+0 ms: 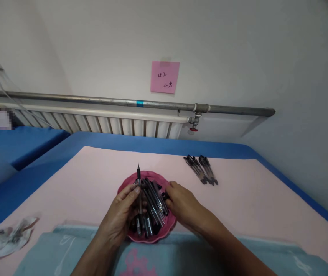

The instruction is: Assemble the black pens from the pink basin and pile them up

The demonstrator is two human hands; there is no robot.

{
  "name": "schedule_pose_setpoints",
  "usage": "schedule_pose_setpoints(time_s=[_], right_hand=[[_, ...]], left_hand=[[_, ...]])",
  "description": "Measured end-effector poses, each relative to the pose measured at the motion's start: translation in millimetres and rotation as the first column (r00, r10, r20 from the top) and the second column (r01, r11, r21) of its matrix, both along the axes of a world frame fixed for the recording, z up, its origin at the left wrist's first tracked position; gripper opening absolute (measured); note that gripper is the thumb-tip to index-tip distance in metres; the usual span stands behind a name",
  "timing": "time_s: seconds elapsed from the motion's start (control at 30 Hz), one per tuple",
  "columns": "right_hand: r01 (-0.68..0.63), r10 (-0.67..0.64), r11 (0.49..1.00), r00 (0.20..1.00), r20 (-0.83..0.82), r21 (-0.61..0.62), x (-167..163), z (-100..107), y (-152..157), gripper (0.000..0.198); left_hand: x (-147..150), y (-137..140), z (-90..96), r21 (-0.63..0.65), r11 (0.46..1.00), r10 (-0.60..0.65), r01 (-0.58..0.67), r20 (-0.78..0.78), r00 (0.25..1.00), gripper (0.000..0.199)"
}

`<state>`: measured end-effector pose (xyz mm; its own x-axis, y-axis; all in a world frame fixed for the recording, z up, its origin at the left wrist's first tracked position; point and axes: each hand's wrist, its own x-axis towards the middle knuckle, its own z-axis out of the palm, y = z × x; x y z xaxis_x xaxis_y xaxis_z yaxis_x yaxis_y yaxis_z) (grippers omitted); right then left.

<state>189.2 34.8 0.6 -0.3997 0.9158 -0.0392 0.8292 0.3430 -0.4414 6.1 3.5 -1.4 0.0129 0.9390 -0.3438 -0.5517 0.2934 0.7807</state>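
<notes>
An uncapped pen (139,174) is standing nearly upright, tip skyward, over the pink basket (148,240), and the left hand (123,203) is pinching it between thumb and fingers! Over on the basket's right side, the right hand (182,201) is curling its fingers by something dark (165,196); whether it's gripping that, I can't tell. Loose pens (155,199) are lying heaped inside. Farther out, a cluster of pens (200,170) is resting on the pink mat (227,199).
</notes>
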Motion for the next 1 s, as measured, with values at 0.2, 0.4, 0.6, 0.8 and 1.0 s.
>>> schedule_pose_setpoints(time_s=[0.2,0.4,0.6,0.8,1.0], right_hand=[[0.033,-0.027,0.996,0.997,-0.073,0.085,5.7,6.6,7.0,0.019],[0.004,0.025,0.996,0.95,-0.313,0.09,2.4,24.6,2.7,0.011],[-0.209,0.226,0.973,0.952,-0.204,0.1,-9.0,33.3,-17.7,0.012],[-0.162,0.177,0.984,0.907,-0.382,0.073,-12.2,35.8,-21.7,0.014],[-0.029,-0.088,0.989,0.677,-0.731,-0.145,-18.6,26.0,-19.7,0.013]], left_hand=[[-0.2,-0.6,-0.9,0.01,1.0,0.008,-0.008,0.008,1.0,0.02],[3.1,-4.2,1.3,0.027,0.998,-0.062,0.063,-0.009,0.998,0.023],[8.2,-8.7,-0.5,0.072,0.981,-0.172,0.181,-0.112,0.979,0.018],[8.7,-8.4,0.8,0.03,0.98,-0.194,0.196,-0.049,0.98,0.022],[8.9,-8.1,5.1,0.01,0.991,-0.135,0.134,0.04,0.99,0.021]])
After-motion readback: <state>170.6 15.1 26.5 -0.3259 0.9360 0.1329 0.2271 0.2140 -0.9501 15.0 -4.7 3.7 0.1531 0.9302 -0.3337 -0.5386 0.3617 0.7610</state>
